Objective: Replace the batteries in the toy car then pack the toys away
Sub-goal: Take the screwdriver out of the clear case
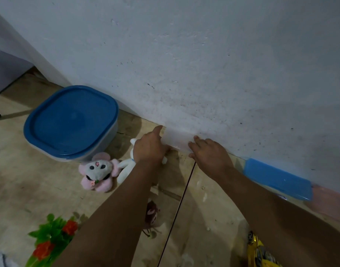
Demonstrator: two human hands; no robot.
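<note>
Both hands, left hand (149, 149) and right hand (208, 154), grasp a translucent box (177, 138) with curled fingers; its contents are unclear, and a lidded blue container (71, 122) stands at nine o'clock.

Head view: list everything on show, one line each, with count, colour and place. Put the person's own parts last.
Lidded container: one, blue lid on a pale body, on the floor left, by the wall.
Clear box: one, translucent, against the wall at centre, held at both ends.
Flat lid: one, blue, right, at the foot of the wall.
Mouse plush: one, pink and white, floor below the container.
White plush: one, partly behind the left arm.
Dark plush: one, brownish, between the arms.
Toy car: one, yellow, bottom right.
Artificial flowers: one bunch, red and green, bottom left.
Left hand: grips the box's left end.
Right hand: grips its right end.
</note>
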